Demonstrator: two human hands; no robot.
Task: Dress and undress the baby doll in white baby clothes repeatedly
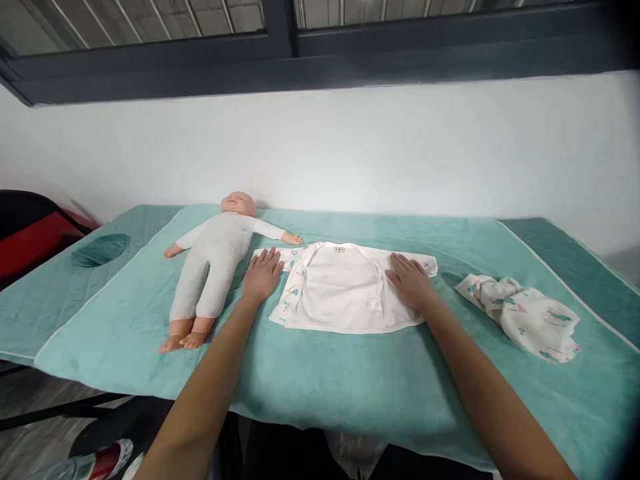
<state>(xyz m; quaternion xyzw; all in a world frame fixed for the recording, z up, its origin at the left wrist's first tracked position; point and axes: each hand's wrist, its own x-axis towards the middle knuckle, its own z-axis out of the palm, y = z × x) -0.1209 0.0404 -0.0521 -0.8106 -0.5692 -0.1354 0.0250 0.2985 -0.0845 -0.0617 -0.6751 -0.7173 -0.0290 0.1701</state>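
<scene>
A small white baby shirt (345,293) lies spread open on the green table cover, its printed sleeves stretched out to both sides. My left hand (263,273) rests flat on the left sleeve, fingers extended. On the right, my right hand (411,281) lies flat with its fingers over the base of the right sleeve and the side of the shirt. To the left of the shirt a baby doll (215,260) in a white body lies on its back, one arm reaching towards the left sleeve. Neither hand grips anything.
A crumpled printed baby garment (525,317) lies at the right. The green cover (330,380) has a round hole (100,250) at its left end. Behind stands a white wall (320,153) below a dark window frame (320,63). A bottle (100,460) is at the lower left.
</scene>
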